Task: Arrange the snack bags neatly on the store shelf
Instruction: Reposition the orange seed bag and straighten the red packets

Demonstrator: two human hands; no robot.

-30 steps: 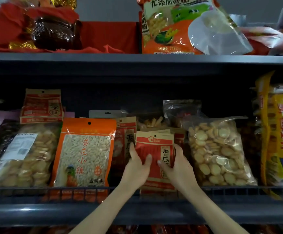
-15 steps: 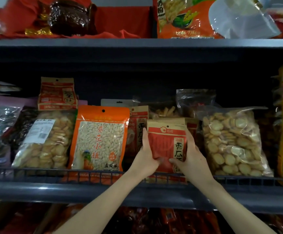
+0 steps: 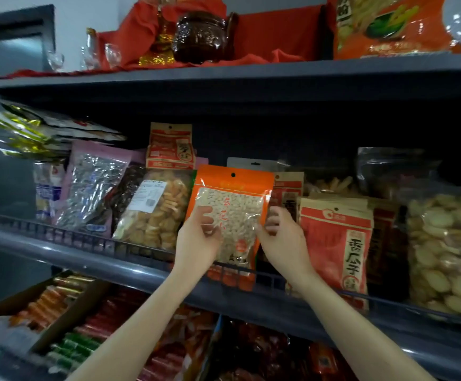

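Note:
An orange bag of pale seeds [image 3: 233, 204] stands upright behind the wire rail of the middle shelf [image 3: 130, 268]. My left hand [image 3: 196, 240] grips its lower left side and my right hand [image 3: 281, 237] closes on its right edge. Just to the right stands a stack of red and tan seed bags [image 3: 336, 248], free of both hands. A clear bag of round crackers [image 3: 443, 251] leans at the far right. Left of the orange bag leans a clear bag of golden biscuits [image 3: 155, 213].
Foil and clear bags [image 3: 91, 185] crowd the shelf's left end. The top shelf [image 3: 251, 71] carries a dark jar [image 3: 201, 37] on red cloth, small glasses and a big orange bag [image 3: 388, 26]. Below, an open box [image 3: 50, 312] holds wrapped sticks beside red packets.
Both hands let go of the red and tan seed bag and shifted left onto the orange seed bag. The camera swung left and tilted.

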